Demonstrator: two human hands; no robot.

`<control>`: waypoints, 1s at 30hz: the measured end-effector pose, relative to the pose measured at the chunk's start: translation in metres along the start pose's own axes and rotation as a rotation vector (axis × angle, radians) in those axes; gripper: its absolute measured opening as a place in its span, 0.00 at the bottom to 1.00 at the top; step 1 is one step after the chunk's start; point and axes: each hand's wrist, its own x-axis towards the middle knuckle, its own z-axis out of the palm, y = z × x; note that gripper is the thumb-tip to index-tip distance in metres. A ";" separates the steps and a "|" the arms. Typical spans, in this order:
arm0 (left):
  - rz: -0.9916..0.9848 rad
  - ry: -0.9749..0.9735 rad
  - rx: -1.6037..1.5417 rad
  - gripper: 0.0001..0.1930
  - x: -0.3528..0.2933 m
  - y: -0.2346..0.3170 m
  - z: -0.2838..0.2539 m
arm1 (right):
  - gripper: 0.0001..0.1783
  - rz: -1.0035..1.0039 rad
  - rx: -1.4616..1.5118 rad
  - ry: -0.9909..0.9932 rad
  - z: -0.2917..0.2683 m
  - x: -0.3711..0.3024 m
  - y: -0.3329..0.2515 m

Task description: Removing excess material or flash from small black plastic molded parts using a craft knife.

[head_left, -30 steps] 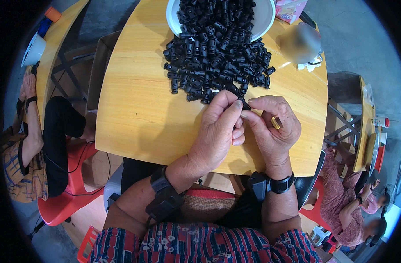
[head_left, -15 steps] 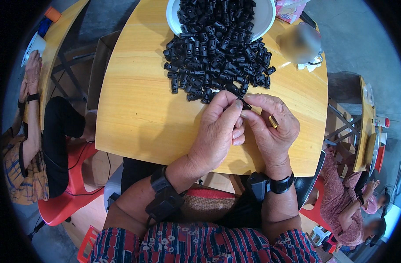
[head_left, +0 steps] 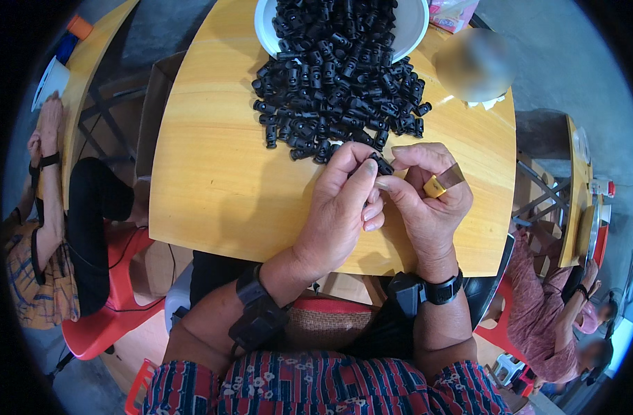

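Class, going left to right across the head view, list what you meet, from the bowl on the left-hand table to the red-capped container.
White bowl → cardboard box → left hand → black cord lock → right hand → red-capped white container.

The tabletop of smooth wood (head_left: 219,166) is honey yellow, streaked with fine, darker grain. Toward its far edge, the heaped, barrel-shaped plastic pieces (head_left: 337,104) are uniformly glossy black, against the plain white of a round, shallow container (head_left: 416,31). A soft packet (head_left: 451,12) at the far right corner is pink and white. The single barrel-shaped piece (head_left: 381,164) in the left hand (head_left: 344,207) is black too; a shiny band (head_left: 434,187) on a finger of the right hand (head_left: 427,211) is yellow. Both wrist straps (head_left: 442,289) are black. Below the near edge, the wearer's cloth shirt (head_left: 295,380) carries navy and red stripes with pale flowers. Beyond the left edge, a moulded plastic chair (head_left: 109,321) is red.
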 end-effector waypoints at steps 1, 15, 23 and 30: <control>0.011 -0.003 -0.006 0.05 0.000 -0.001 0.000 | 0.17 -0.009 0.028 0.005 0.000 0.000 0.000; 0.046 -0.059 0.075 0.07 -0.001 0.000 0.000 | 0.13 0.100 0.184 -0.048 -0.005 -0.001 0.001; 0.060 -0.025 0.000 0.06 0.000 -0.001 0.000 | 0.12 0.094 0.077 -0.043 -0.004 0.000 0.000; 0.055 -0.034 0.027 0.06 -0.001 -0.002 -0.003 | 0.13 -0.084 -0.189 -0.090 -0.006 0.005 -0.005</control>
